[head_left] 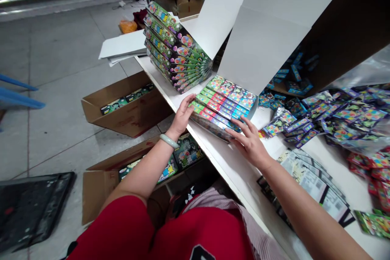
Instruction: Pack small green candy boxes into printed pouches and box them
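Red jersey (122, 231) fills the bottom of the head view, and over the white bench (234, 174) both hands are working: the left hand (182, 115), jade bangle (169, 141) at its wrist, lies open against the near side of a block of glossy multicoloured card packets (222, 107), the right hand (250, 142) spread open across their near corner, neither clearly clenched. Those packets look light, stiff and slick, best taken by their long edges, and they sit between the hands in an open white card box (262, 44), a fanned stack of matching packets (176, 46) just behind.
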`<state>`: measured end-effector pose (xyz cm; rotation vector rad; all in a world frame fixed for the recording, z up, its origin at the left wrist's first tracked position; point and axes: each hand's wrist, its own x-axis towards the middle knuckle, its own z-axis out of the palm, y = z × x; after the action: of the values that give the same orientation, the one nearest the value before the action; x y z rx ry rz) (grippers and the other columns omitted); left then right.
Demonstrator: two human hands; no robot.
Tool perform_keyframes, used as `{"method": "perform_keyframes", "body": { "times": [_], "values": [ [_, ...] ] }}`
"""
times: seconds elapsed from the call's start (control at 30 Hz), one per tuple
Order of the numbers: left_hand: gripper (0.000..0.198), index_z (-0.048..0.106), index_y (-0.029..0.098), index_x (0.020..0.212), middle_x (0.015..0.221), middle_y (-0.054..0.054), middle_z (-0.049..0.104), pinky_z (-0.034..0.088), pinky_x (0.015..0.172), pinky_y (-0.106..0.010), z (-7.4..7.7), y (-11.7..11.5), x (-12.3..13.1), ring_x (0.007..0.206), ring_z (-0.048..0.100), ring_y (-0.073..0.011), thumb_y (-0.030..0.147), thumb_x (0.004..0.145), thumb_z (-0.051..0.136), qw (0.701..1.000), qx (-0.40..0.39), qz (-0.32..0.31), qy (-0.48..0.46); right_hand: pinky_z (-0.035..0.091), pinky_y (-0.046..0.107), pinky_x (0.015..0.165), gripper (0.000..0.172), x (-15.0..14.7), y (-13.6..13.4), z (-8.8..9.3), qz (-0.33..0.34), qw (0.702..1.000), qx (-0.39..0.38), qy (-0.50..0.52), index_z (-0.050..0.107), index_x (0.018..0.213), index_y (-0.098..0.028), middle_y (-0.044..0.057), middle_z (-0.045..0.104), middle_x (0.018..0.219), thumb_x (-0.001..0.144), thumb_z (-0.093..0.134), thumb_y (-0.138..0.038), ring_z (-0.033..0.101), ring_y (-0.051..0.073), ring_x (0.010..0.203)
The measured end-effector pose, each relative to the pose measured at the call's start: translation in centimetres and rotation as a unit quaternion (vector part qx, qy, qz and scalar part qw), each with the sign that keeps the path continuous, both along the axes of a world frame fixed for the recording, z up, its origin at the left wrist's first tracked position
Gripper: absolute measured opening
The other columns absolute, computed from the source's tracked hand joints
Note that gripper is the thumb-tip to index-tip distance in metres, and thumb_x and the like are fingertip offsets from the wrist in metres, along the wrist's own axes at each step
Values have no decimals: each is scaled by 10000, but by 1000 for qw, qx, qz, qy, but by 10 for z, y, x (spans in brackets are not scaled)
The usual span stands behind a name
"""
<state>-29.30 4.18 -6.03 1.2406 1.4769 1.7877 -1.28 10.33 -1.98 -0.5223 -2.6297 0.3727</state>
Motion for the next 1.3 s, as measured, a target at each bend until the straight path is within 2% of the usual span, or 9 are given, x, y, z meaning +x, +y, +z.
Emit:
{"method": "perform_keyframes", "body": {
  "times": [0.13, 0.27, 0.33, 0.47, 0.67, 0.8, 0.93, 1.1, 1.3],
  "values": [
    [538, 422, 196, 1375, 1462, -114, 448, 268, 1166, -446, 9, -1, -4, 1377, 385, -264, 443, 906, 514, 998, -48, -11, 24, 388, 462, 1020, 308, -5, -3, 19, 27, 1000, -12, -5, 599, 1232, -248, 97, 573, 1346, 951, 496, -323, 434, 255, 1319],
    [509, 435, 168, 1366, 1430, -147, 463, 285, 1152, -481, 36, -3, -3, 1349, 410, -278, 400, 918, 499, 980, -78, 44, 177, 387, 446, 1004, 374, -23, 13, 39, -48, 999, 3, 10, 555, 1289, -212, 119, 559, 1362, 968, 447, -372, 474, 260, 1271],
    [450, 463, 190, 1347, 1407, -134, 487, 294, 1149, -475, 54, 0, 3, 1340, 416, -267, 369, 935, 479, 953, -50, 56, 295, 377, 485, 1000, 414, -36, 24, 44, -108, 994, 18, -19, 525, 1332, -195, 129, 550, 1378, 971, 426, -371, 452, 298, 1289],
    [436, 470, 196, 1364, 1427, -131, 487, 280, 1153, -499, 78, 13, 22, 1373, 381, -289, 344, 956, 429, 882, -87, -32, 462, 364, 556, 988, 413, -55, 33, 43, -145, 983, 53, -96, 617, 1237, -169, 142, 499, 1431, 947, 452, -413, 374, 389, 1334],
    [498, 384, 213, 1439, 1531, -121, 354, 228, 1151, -556, 75, 28, 27, 1441, 245, -341, 380, 970, 373, 833, -192, -92, 512, 386, 556, 996, 438, -43, 39, 35, -99, 992, 30, -78, 581, 1297, -200, 141, 516, 1412, 930, 486, -418, 410, 373, 1317],
    [492, 405, 198, 1426, 1499, -140, 393, 229, 1145, -563, 77, 28, 26, 1424, 274, -345, 378, 970, 362, 825, -207, -90, 518, 452, 421, 978, 384, -50, 80, 46, -96, 995, -34, -15, 578, 1272, -181, 123, 641, 1240, 959, 428, -346, 570, 262, 1156],
    [508, 439, 173, 1399, 1449, -145, 440, 233, 1151, -545, 82, 27, 30, 1398, 306, -341, 420, 956, 402, 809, -210, -73, 544, 446, 371, 979, 375, -76, 115, 56, -129, 987, -21, -98, 565, 1268, -122, 145, 635, 1233, 933, 471, -260, 576, 255, 1134],
    [477, 470, 187, 1366, 1419, -135, 465, 255, 1146, -543, 82, 27, 32, 1387, 321, -331, 397, 938, 449, 811, -196, -54, 548, 464, 413, 916, 484, -103, 120, 63, -165, 972, 0, -167, 647, 1134, -97, 202, 639, 1111, 894, 514, -495, 587, 313, 1070],
    [465, 481, 189, 1350, 1410, -142, 476, 273, 1132, -557, 79, 26, 32, 1369, 352, -339, 386, 930, 459, 811, -188, -41, 553, 485, 370, 845, 623, -113, 116, 76, -175, 948, -82, -252, 610, 1151, -88, 216, 639, 1149, 844, 525, -623, 626, 304, 1045]
  ]
}}
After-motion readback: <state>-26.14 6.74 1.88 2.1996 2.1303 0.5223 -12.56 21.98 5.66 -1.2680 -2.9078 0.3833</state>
